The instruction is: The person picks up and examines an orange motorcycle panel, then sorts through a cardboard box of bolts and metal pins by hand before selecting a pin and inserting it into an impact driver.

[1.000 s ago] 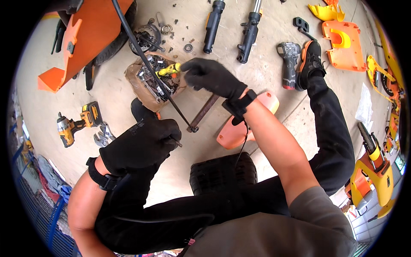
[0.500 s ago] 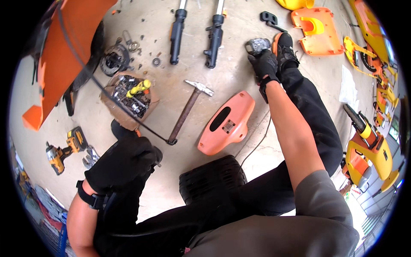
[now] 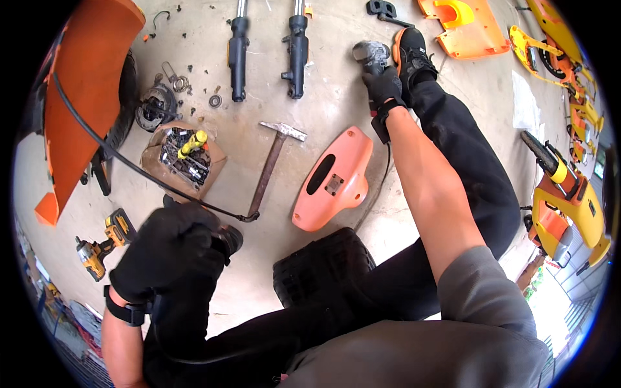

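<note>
My right hand (image 3: 383,88), in a black glove, is closed round a corded grey power tool (image 3: 371,55) that looks like an angle grinder. The tool is low to the floor beside my right shoe (image 3: 414,55); its cord trails back toward me. My left hand (image 3: 171,249), also gloved, is above my left leg with its fingers curled. What they hold, if anything, is hidden. Between the hands lie a hammer (image 3: 266,171) with a brown handle and an orange plastic cover (image 3: 333,178) with a dark oval slot.
An open carton (image 3: 155,152) holds loose hardware and a yellow-handled screwdriver (image 3: 192,145). A yellow-black cordless driver (image 3: 103,244) lies left. Two fork legs (image 3: 238,61) lie ahead. A black cable (image 3: 116,152) runs from a large orange panel (image 3: 90,97) to the hammer handle's end.
The floor things have shifted left in view. My left hand has moved slightly down and left; a small metal piece seen at its fingers no longer shows. My right hand keeps the angle grinder.
</note>
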Demonstrator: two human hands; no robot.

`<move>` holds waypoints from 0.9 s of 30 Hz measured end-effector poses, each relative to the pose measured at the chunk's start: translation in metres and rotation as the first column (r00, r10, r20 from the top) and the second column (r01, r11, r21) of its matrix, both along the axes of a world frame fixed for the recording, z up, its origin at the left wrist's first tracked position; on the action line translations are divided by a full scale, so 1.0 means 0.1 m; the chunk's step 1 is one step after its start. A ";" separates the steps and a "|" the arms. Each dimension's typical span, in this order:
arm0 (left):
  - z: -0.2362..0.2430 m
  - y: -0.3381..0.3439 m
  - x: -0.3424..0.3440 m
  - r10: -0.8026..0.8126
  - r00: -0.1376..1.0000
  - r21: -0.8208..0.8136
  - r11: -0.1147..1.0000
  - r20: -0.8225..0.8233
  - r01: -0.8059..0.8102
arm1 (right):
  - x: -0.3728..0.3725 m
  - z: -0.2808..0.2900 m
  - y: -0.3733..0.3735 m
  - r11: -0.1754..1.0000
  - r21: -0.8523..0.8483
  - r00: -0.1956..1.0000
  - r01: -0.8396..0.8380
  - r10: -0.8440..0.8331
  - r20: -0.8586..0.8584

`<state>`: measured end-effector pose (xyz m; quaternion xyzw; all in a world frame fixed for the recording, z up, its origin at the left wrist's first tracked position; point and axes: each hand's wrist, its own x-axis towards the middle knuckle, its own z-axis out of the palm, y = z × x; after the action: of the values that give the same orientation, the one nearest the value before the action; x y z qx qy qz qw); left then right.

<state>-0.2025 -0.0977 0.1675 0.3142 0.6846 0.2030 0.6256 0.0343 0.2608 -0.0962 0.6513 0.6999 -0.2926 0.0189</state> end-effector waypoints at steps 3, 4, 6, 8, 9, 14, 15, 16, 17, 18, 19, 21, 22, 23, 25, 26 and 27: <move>0.27 0.21 0.01 0.104 0.994 -0.008 0.995 0.033 -0.104 | 0.20 0.17 0.09 0.979 -0.175 0.867 0.106 -0.177 -0.465; 0.38 0.24 0.01 0.104 0.994 0.062 0.993 0.011 -0.105 | 0.23 0.19 0.14 0.967 -0.237 0.741 0.091 -0.225 -0.633; 0.59 0.32 0.07 0.119 0.992 0.198 0.974 -0.049 -0.108 | 0.09 0.64 -0.05 0.836 -0.549 0.374 0.010 -0.512 -0.773; 0.85 0.37 0.08 0.123 0.976 0.339 0.939 -0.182 -0.056 | -0.12 1.35 -0.33 0.666 -0.690 0.186 -0.284 -0.668 -0.721; 1.05 0.40 0.14 0.164 0.979 0.363 0.925 -0.119 -0.111 | -0.14 1.70 -0.44 0.651 -0.657 0.118 -0.380 -0.670 -0.733; 1.55 0.24 0.48 0.355 0.931 0.577 0.744 0.083 -0.336 | 0.12 3.01 -1.09 0.596 -0.355 0.045 -0.721 -0.471 -0.881; 1.62 0.21 0.59 0.381 0.916 0.606 0.702 0.123 -0.373 | 0.22 3.22 -1.24 0.569 -0.303 0.040 -0.764 -0.427 -0.904; 1.67 0.19 0.69 0.404 0.900 0.633 0.657 0.164 -0.410 | 0.31 3.31 -1.31 0.511 -0.301 0.058 -0.805 -0.437 -0.898; 1.67 0.14 0.75 0.387 0.901 0.667 0.622 0.194 -0.410 | 0.39 3.38 -1.42 0.491 -0.310 0.087 -0.814 -0.425 -0.901; 1.71 0.10 0.84 0.421 0.890 0.683 0.599 0.177 -0.419 | 0.44 3.43 -1.53 0.465 -0.322 0.117 -0.825 -0.417 -0.901; 1.72 0.05 0.91 0.447 0.865 0.686 0.557 0.227 -0.468 | 0.47 3.51 -1.64 0.474 -0.291 0.108 -0.831 -0.376 -0.920; 1.73 0.00 1.01 0.484 0.824 0.690 0.489 0.294 -0.533 | 0.53 3.54 -1.74 0.441 -0.316 0.169 -0.840 -0.341 -0.925; 1.76 -0.01 1.04 0.502 0.810 0.694 0.466 0.304 -0.549 | 0.53 3.58 -1.78 0.405 -0.329 0.200 -0.853 -0.328 -0.923; 1.76 -0.01 1.07 0.519 0.794 0.692 0.446 0.317 -0.567 | 0.52 3.59 -1.85 0.394 -0.348 0.216 -0.850 -0.341 -0.915; 1.81 -0.01 1.09 0.523 0.783 0.697 0.422 0.335 -0.580 | 0.47 3.54 -1.90 0.349 -0.374 0.241 -0.859 -0.368 -0.898; 1.80 -0.01 1.09 0.520 0.778 0.693 0.414 0.352 -0.590 | 0.47 3.52 -1.93 0.334 -0.399 0.258 -0.854 -0.393 -0.883; 1.76 0.00 1.08 0.521 0.788 0.712 0.412 0.328 -0.569 | 0.47 3.49 -1.96 0.328 -0.409 0.263 -0.852 -0.408 -0.874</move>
<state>-0.0942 -0.0979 0.3435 0.3080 0.5713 0.6795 0.3422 0.0811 0.0643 0.2533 0.0620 0.3797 -0.9228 0.0202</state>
